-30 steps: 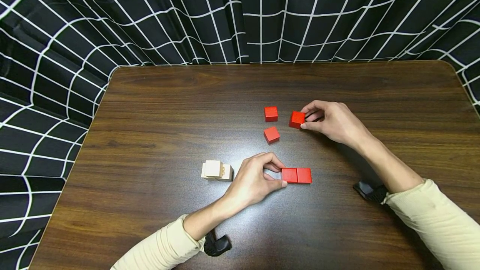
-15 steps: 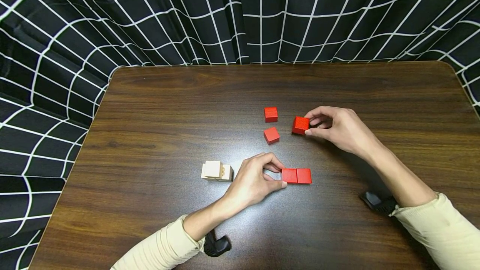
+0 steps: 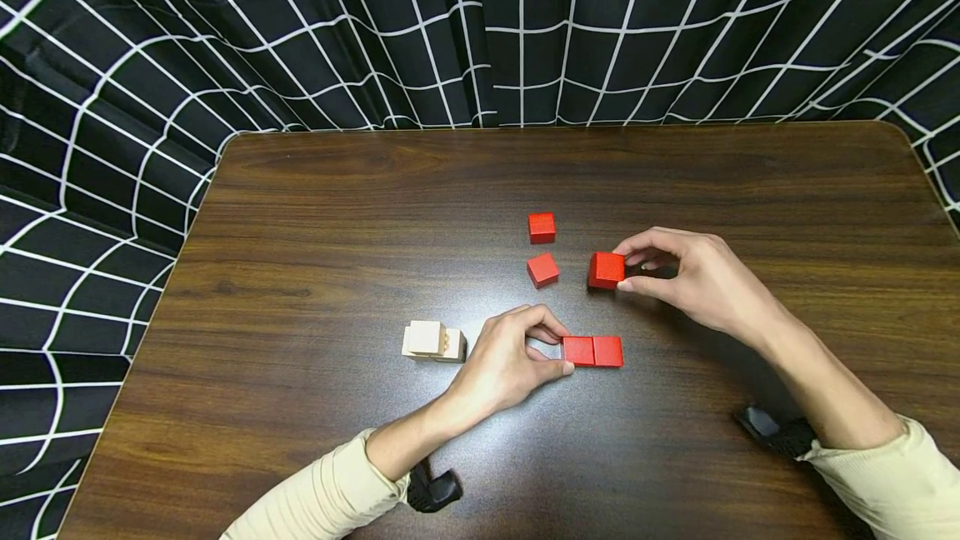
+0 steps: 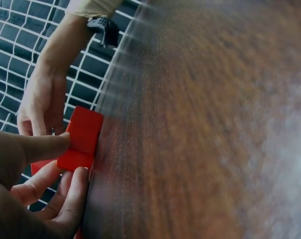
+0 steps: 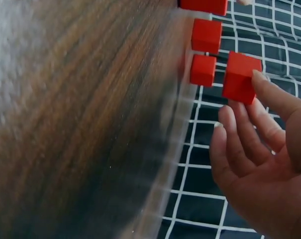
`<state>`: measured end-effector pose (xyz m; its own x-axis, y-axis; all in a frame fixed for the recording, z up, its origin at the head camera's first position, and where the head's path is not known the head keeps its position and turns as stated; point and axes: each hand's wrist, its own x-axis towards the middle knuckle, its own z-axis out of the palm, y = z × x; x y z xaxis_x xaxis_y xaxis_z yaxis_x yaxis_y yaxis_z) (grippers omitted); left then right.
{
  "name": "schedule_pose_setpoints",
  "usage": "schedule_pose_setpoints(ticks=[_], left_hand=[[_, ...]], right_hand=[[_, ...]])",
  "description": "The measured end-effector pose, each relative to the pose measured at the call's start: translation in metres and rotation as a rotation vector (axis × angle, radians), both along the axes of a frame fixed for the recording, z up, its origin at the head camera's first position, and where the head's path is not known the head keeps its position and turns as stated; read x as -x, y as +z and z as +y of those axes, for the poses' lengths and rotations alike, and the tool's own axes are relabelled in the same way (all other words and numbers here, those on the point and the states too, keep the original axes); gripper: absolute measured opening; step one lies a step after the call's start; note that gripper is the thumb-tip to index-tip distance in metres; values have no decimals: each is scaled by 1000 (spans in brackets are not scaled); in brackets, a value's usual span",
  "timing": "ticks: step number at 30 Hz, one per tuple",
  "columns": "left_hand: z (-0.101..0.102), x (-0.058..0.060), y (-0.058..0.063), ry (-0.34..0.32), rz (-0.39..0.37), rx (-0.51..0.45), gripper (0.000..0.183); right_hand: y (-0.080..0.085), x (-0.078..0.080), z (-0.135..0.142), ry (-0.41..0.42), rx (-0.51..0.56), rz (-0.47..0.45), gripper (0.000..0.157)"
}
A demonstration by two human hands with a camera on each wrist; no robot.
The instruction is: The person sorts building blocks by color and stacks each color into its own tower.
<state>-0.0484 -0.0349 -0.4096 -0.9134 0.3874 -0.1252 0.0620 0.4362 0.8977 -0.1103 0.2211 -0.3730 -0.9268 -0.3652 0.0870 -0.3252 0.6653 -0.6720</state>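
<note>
Two red blocks lie side by side near the middle of the table in the head view. My left hand [image 3: 510, 357] pinches the left red block [image 3: 578, 351] between thumb and fingers, and the right red block [image 3: 608, 351] sits against its far side. Farther back, my right hand [image 3: 697, 282] holds a red cube [image 3: 606, 271] between thumb and fingertips. The right wrist view shows this cube [image 5: 241, 74] raised above the tabletop. To its left, two loose red cubes rest on the table, one [image 3: 542, 228] behind the other [image 3: 543, 270].
Pale wooden blocks [image 3: 427, 338] are stacked left of my left hand, one on top of the lower ones. The brown wood-grain table [image 3: 337, 207] reaches to a black curtain [image 3: 420, 23] with white grid lines behind.
My right hand has carried its red cube toward me and slightly right, away from the two loose cubes. The left hand and the blocks at it stay put.
</note>
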Motion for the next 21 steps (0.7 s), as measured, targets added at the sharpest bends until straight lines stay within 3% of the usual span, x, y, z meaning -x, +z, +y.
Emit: schedule_pose_setpoints(ticks=[13, 21], left_hand=[[-1, 0, 0, -6, 1, 6, 27], [0, 0, 0, -5, -9, 1, 27]], right_hand=[[2, -20, -4, 107, 60, 68, 40], [-3, -29, -6, 155, 78, 62, 41]])
